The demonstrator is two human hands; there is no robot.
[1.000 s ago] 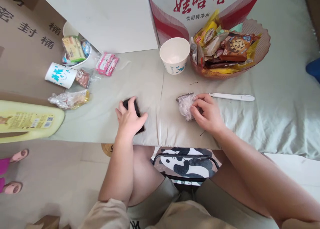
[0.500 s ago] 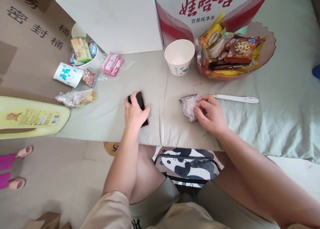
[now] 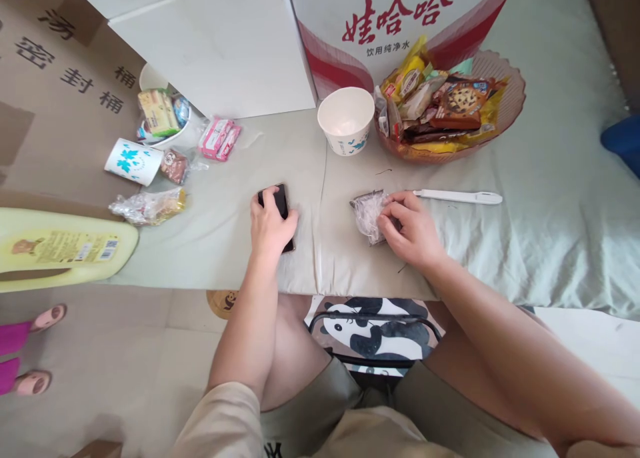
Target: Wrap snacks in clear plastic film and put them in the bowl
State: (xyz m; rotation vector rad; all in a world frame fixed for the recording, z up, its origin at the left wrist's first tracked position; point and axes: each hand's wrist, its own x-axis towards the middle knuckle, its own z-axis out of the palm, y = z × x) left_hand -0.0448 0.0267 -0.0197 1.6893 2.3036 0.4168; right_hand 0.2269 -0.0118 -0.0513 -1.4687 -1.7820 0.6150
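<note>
My left hand (image 3: 271,225) is closed round a black phone (image 3: 281,201) lying on the cloth-covered table. My right hand (image 3: 407,226) has its fingers bent and pressed on the right side of a small clear plastic packet (image 3: 369,216) with a dark edge. Just beyond the right fingers lies a slim white knife-like tool (image 3: 463,197); its left end is at my fingertips. A white paper cup (image 3: 347,121) with blue leaves stands behind the packet.
A pink glass bowl (image 3: 515,91) of wrapped snacks stands at the back. Boxes line the rear. At left are a tipped cup (image 3: 133,162), snack packs (image 3: 219,138), a crumpled wrapper (image 3: 150,207) and a yellow jug (image 3: 65,245). Another person's feet (image 3: 34,382) show lower left.
The view has shifted slightly, so the table items appear a little further left. Both hands keep their places on the phone and the packet.
</note>
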